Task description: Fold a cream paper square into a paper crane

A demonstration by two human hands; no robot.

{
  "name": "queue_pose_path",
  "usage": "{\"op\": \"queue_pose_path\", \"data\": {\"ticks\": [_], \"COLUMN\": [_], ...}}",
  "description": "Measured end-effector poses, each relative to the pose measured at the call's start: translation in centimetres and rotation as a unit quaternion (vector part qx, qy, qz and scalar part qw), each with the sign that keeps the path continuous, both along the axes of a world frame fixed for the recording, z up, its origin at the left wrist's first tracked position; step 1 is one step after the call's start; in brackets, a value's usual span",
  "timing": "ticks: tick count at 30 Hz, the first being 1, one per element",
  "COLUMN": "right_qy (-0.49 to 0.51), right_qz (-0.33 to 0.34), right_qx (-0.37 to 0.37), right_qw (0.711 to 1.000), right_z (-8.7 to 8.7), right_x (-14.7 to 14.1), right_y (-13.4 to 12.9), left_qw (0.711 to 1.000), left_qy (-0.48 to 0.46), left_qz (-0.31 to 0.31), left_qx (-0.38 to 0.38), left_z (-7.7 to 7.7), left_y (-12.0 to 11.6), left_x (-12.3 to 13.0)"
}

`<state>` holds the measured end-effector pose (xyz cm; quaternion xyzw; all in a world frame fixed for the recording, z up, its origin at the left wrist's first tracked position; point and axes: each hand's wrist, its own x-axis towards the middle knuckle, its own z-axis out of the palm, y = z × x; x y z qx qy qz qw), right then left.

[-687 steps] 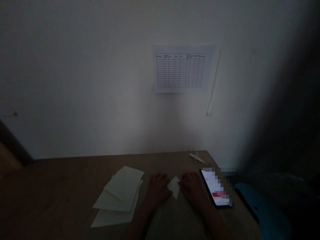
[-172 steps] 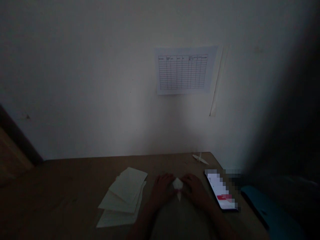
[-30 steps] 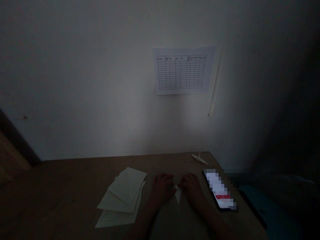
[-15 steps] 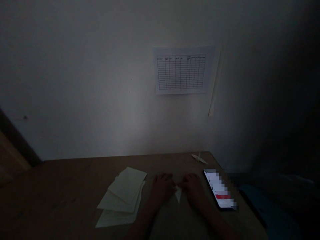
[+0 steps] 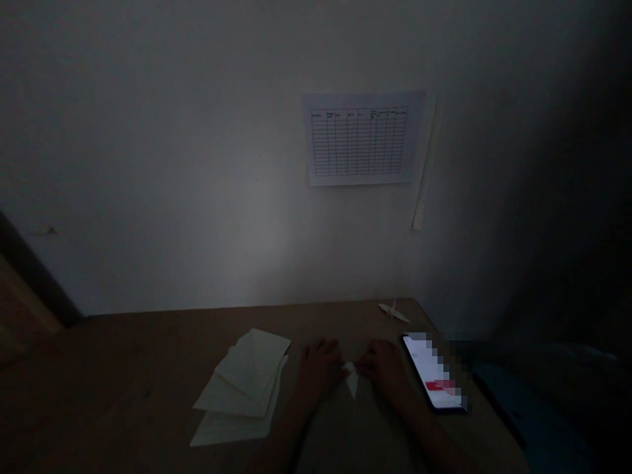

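Note:
A small white piece of folded paper [image 5: 352, 382], narrowing to a point toward me, lies on the table between my hands. My left hand [image 5: 322, 365] has its thumb and fingertips at the paper's left upper edge. From the other side, my right hand [image 5: 384, 363] grips the right upper edge with bent fingers. Dim light hides the exact finger contact. Beyond my right hand, near the table's back corner, sits a small folded paper figure [image 5: 394, 312] with spread wings, like a paper crane.
Left of my hands lies a loose stack of white paper sheets [image 5: 241, 388]. A lit phone [image 5: 432, 375], its screen partly blurred, rests near the table's right edge. A printed table sheet [image 5: 360, 141] hangs on the wall behind the brown table [image 5: 123, 375]. Something blue [image 5: 533, 415] is beyond the right edge.
My right hand has shifted slightly right and my left hand slightly left, so more of the folded paper's top shows between them. The sheets, phone and paper figure stay put.

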<state>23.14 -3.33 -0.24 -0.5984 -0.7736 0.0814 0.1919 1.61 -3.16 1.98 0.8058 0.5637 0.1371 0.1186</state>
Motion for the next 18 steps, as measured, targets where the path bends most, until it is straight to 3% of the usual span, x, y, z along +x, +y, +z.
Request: {"op": "queue_pose_path", "data": {"ticks": [7,18], "right_qy": [0.014,0.034], "right_qz": [-0.034,-0.032], "right_qx": [-0.002,0.021], "right_qw": [0.999,0.999], "right_z": [-0.44,-0.89], "right_x": [0.20,0.23], "right_y": [-0.09,-0.75], "left_qw": [1.000,0.999], "left_qy": [0.020,-0.015], "left_qz": [0.000,0.023], "left_qx": [-0.003,0.017], "left_z": [-0.08,-0.59], "left_y": [-0.03,-0.36], "left_x": [0.09,0.07]}}
